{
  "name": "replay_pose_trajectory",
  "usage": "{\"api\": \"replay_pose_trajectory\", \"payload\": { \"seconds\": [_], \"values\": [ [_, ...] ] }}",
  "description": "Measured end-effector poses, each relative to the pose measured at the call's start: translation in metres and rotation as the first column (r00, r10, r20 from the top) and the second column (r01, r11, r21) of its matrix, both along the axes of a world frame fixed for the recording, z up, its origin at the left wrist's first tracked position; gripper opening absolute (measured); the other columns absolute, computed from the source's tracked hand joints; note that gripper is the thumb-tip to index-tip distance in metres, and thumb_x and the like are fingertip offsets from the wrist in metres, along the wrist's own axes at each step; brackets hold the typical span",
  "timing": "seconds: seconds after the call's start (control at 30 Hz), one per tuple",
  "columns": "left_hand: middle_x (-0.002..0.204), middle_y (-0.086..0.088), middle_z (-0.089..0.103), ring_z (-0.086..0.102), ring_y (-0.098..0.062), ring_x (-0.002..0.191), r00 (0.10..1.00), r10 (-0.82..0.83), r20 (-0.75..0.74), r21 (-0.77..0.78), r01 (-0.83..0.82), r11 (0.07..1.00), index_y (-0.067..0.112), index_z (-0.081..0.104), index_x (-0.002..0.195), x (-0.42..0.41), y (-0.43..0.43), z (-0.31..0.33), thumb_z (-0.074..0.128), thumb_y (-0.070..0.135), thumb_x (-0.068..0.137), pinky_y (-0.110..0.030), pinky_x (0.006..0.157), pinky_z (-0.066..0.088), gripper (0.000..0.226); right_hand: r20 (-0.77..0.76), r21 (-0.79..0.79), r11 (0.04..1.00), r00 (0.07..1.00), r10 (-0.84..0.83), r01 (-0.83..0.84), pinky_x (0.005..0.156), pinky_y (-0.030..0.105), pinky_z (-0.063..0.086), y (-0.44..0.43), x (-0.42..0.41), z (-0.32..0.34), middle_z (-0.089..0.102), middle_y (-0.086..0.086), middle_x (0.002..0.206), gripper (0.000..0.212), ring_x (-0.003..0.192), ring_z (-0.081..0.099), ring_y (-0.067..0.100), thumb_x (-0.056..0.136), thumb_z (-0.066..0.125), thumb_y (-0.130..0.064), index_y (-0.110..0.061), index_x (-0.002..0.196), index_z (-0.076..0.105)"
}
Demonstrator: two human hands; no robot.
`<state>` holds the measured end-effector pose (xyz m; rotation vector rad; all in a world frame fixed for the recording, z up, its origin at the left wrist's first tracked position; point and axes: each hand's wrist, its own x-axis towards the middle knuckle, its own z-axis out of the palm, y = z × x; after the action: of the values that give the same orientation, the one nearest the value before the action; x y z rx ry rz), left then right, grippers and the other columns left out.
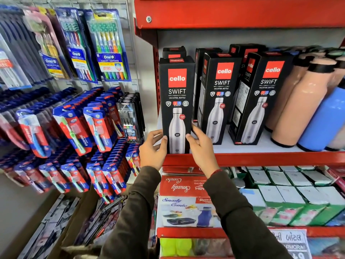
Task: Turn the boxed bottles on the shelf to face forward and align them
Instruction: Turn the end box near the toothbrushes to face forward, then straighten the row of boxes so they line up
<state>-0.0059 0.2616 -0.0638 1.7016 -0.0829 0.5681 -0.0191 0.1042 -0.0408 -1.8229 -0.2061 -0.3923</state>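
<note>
Hands on leftmost box (177, 103): left hand (152, 149) and right hand (200, 148) clasp its lower part from either side, thumbs on the front face, fingers round the edges. Grip of each hand is closed on the box, low down.

Box stands upright at the front lip of the shelf (261, 157), label forward. Second box (216, 96) and third box (261, 96) sit further back and angled, a side panel showing; more boxes stand behind them.

Risks, as judged:
- Tall box held low: a quick push could tip it forward off the lip.
- Right hand is near the second box; a wide turn could knock it askew.
- Third box is just beside the loose bottles (306, 101); sliding it could nudge them.
- Row depth uneven; alignment not yet done.
</note>
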Motion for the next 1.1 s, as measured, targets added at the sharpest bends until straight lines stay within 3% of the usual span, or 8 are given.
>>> {"api": "replay_pose_trajectory", "payload": {
  "seconds": [0.07,0.17,0.33,0.43,0.6,0.73,0.83,1.1],
  "values": [
    [0.108,0.005,0.069,0.062,0.015,0.097,1.000,-0.007,-0.019,-0.003,0.006,1.000,0.028,0.061,0.108,-0.002,-0.001,0.001,0.062,0.024,0.092,0.003,0.073,0.044,0.016,0.010,-0.003,1.000,1.000,0.002,-0.002,0.108,0.018,0.043,-0.001,-0.001,-0.001,0.053,-0.018,0.140,0.047,0.114,0.060,-0.009,0.102,0.049,-0.016,-0.023,0.148,0.044],
    [0.110,0.006,0.065,0.060,0.019,0.095,1.000,0.005,-0.019,-0.015,-0.006,1.000,0.030,0.058,0.111,-0.006,-0.007,0.000,0.059,0.025,0.094,0.001,0.077,0.045,0.018,0.011,0.024,1.000,1.000,-0.019,0.019,0.100,0.017,0.049,-0.003,0.000,-0.003,0.061,-0.020,0.127,0.044,0.106,0.066,0.002,0.101,0.052,-0.020,-0.024,0.145,0.048],
    [0.116,-0.004,0.057,0.055,-0.024,0.104,0.931,0.339,0.137,-0.066,-0.333,0.941,0.013,0.055,0.118,-0.019,-0.034,0.001,0.054,0.022,0.095,-0.045,0.095,0.046,0.024,0.164,0.130,0.970,0.960,-0.226,0.206,0.085,0.011,0.049,-0.025,-0.006,-0.004,0.057,-0.003,0.132,0.036,0.100,0.062,0.000,0.099,0.056,-0.016,-0.023,0.135,0.056],
    [0.115,0.003,0.053,0.052,-0.019,0.107,0.895,0.329,0.301,-0.012,-0.341,0.940,0.019,0.053,0.119,-0.028,-0.060,0.009,0.048,0.019,0.097,-0.037,0.096,0.043,0.023,0.192,0.180,0.944,0.932,-0.308,0.275,0.096,0.024,0.050,-0.049,-0.006,0.001,0.051,-0.002,0.135,0.038,0.116,0.058,0.013,0.099,0.055,-0.016,-0.025,0.136,0.053],
    [0.127,0.005,0.055,0.049,-0.010,0.122,0.896,0.051,0.441,0.138,-0.124,0.983,0.016,0.055,0.128,-0.033,-0.118,0.023,0.037,0.009,0.100,-0.027,0.105,0.039,0.034,0.128,0.120,0.959,0.954,-0.272,0.258,0.121,0.039,0.029,-0.079,0.006,0.003,0.032,0.006,0.157,0.052,0.146,0.034,0.019,0.103,0.048,-0.019,-0.017,0.153,0.032],
    [0.151,-0.006,0.042,0.034,-0.012,0.142,0.958,-0.033,0.283,0.165,-0.015,0.986,0.004,0.041,0.144,-0.014,-0.153,0.027,0.036,0.006,0.102,-0.016,0.118,0.022,0.042,0.037,0.065,0.975,0.975,-0.217,0.214,0.118,0.027,0.023,-0.093,0.019,0.000,0.026,0.008,0.163,0.054,0.150,0.027,0.019,0.105,0.043,-0.019,-0.012,0.156,0.025],
    [0.156,-0.014,0.033,0.027,-0.015,0.144,0.996,0.004,0.090,0.096,-0.013,0.995,-0.003,0.032,0.147,0.006,-0.166,0.031,0.036,0.005,0.102,-0.003,0.112,0.011,0.045,-0.034,-0.062,0.976,0.977,-0.213,0.210,0.122,0.033,0.019,-0.100,0.032,0.001,0.025,0.013,0.163,0.054,0.152,0.024,0.025,0.105,0.039,-0.018,-0.006,0.156,0.022],
    [0.136,-0.013,0.060,0.054,-0.029,0.127,0.987,0.025,-0.158,-0.014,-0.028,1.000,0.011,0.050,0.139,0.038,-0.169,0.025,0.038,0.018,0.103,-0.013,0.093,0.033,0.038,-0.108,-0.074,0.979,0.974,-0.198,0.191,0.103,0.025,0.033,-0.113,0.051,0.003,0.051,0.019,0.147,0.045,0.136,0.048,0.032,0.105,0.042,-0.016,-0.006,0.149,0.037]
  ]
}}
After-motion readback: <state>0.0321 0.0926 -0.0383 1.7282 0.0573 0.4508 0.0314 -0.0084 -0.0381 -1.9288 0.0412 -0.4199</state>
